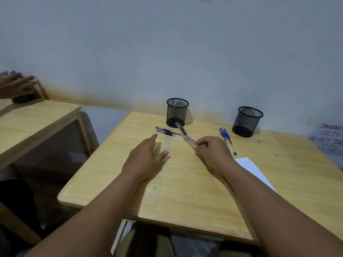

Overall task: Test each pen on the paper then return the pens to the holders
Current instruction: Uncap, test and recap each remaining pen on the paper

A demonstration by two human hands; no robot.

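My right hand (211, 153) pinches a clear pen with a black cap (184, 135), lifted off the table and pointing up and left toward the left mesh holder (177, 112). Two black pens (168, 132) lie side by side in front of that holder. My left hand (146, 156) hovers open over the table, fingers spread, holding nothing. Two blue pens (227, 140) lie near the right mesh holder (247, 121). A white sheet of paper (254, 171) lies to the right, partly hidden by my right forearm. Both holders look empty.
The wooden table (185, 191) stands against a grey wall. A handwritten CCTV notice (328, 138) leans at the far right. On a second table (37, 117) to the left, another person's hand (16, 86) rests on a dark holder.
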